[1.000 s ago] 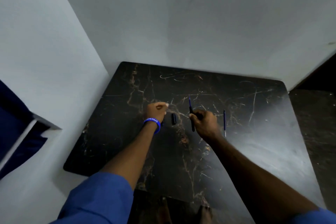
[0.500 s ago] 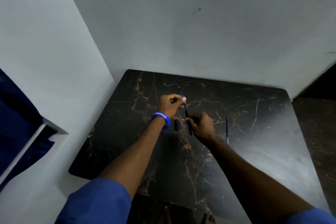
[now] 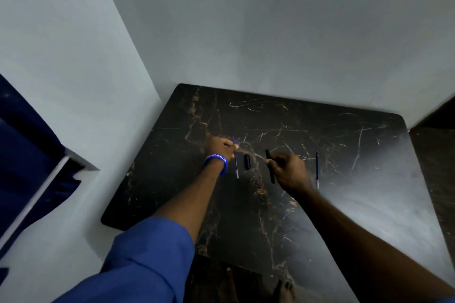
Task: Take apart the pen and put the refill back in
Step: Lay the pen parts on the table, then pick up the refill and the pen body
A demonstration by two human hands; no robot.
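Note:
My left hand (image 3: 220, 146), with a blue wristband, pinches the upper end of a thin blue refill (image 3: 236, 163) that hangs down toward the table with its tip lowest. My right hand (image 3: 288, 170) grips the black pen barrel (image 3: 270, 167), which is free of the refill and stands nearly upright. Between the two hands a short black pen cap (image 3: 247, 161) lies on the dark marble table (image 3: 344, 204). A second blue refill (image 3: 317, 170) lies on the table just right of my right hand.
The table sits in a corner between two pale walls (image 3: 246, 32). A dark blue object (image 3: 24, 155) is at the far left. Bare feet (image 3: 285, 290) show below the table's near edge. A dark floor (image 3: 435, 155) lies to the right.
My left hand pulled the refill out of the barrel and carried it left. My right hand moved right with the empty barrel, so the hands are now apart.

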